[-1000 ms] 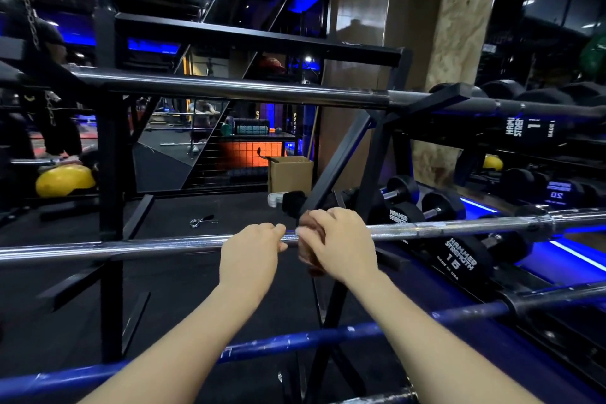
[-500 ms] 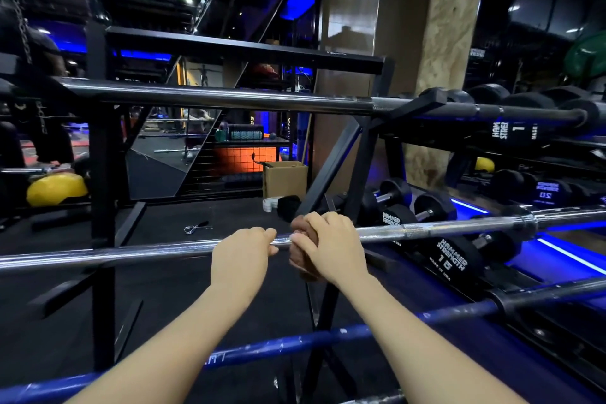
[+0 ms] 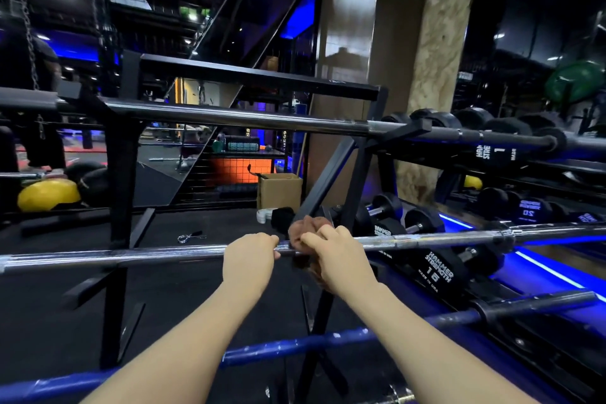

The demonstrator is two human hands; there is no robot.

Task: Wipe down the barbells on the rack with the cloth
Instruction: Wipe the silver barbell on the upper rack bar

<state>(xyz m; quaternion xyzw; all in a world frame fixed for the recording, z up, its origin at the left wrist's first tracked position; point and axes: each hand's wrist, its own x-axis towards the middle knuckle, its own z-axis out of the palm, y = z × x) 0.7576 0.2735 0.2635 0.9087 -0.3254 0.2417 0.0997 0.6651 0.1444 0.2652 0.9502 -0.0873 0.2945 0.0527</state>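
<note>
1. Head view, the step in hand: the right hand (image 3: pixel 341 259) has its fingers curled round a brown cloth (image 3: pixel 306 229) bunched against the chrome barbell (image 3: pixel 164 256) on the middle tier of the black rack (image 3: pixel 121 174); the left hand (image 3: pixel 249 261) grips the same bar just beside it, fingers wrapped over the top. To wipe well, I judge the left hand should steady the bar so it cannot roll in its cradles, while the cloth wraps round the shaft and slides along it with a slight twist, so the underside is cleaned too
2. Head view, materials and shapes: the gripped bar is a long, thin, polished steel rod, bright with reflections; whether it is knurled I cannot tell. The cloth looks soft and crumpled, part of it hanging below the bar. An upper barbell (image 3: pixel 229 116) is smooth grey steel; a lower blue barbell (image 3: pixel 295 346) looks painted and chipped. The dumbbells (image 3: pixel 436 269) behind have dull black rounded heads with white lettering
</note>
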